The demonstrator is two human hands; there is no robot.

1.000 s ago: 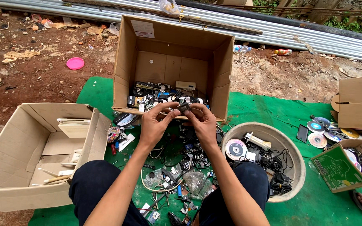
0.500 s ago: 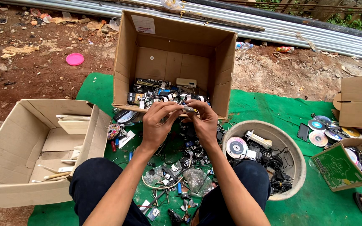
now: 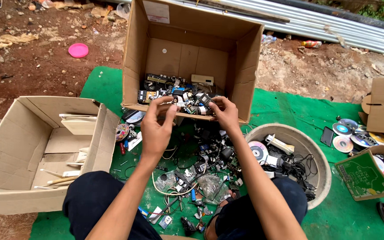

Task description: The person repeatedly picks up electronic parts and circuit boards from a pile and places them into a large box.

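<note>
A tall brown cardboard box (image 3: pixel 192 58) stands open at the far middle of the green mat (image 3: pixel 290 106), a pale rectangular label stuck high on its back flap, its floor covered with dark circuit boards and small electronic parts (image 3: pixel 174 91). At the left a lower, wider cardboard box (image 3: pixel 18 146) holds thin pale sticks and card scraps; at the right a small green-printed carton (image 3: pixel 363 175) sits beside loose shiny discs (image 3: pixel 347 135). Both hands meet at the tall box's near rim. The left hand (image 3: pixel 156 129) has thumb and fingers curled into a pinch, and the right hand (image 3: pixel 225 113) pinches too, both on a small dark part (image 3: pixel 192 106) lying roughly left to right between them; its exact shape is too small to tell. Below the wrists lies a tangle of wires, plugs and clear plastic bags (image 3: pixel 201 173), and a round grey basin (image 3: pixel 307 155) at the right holds cables and a disc.
</note>
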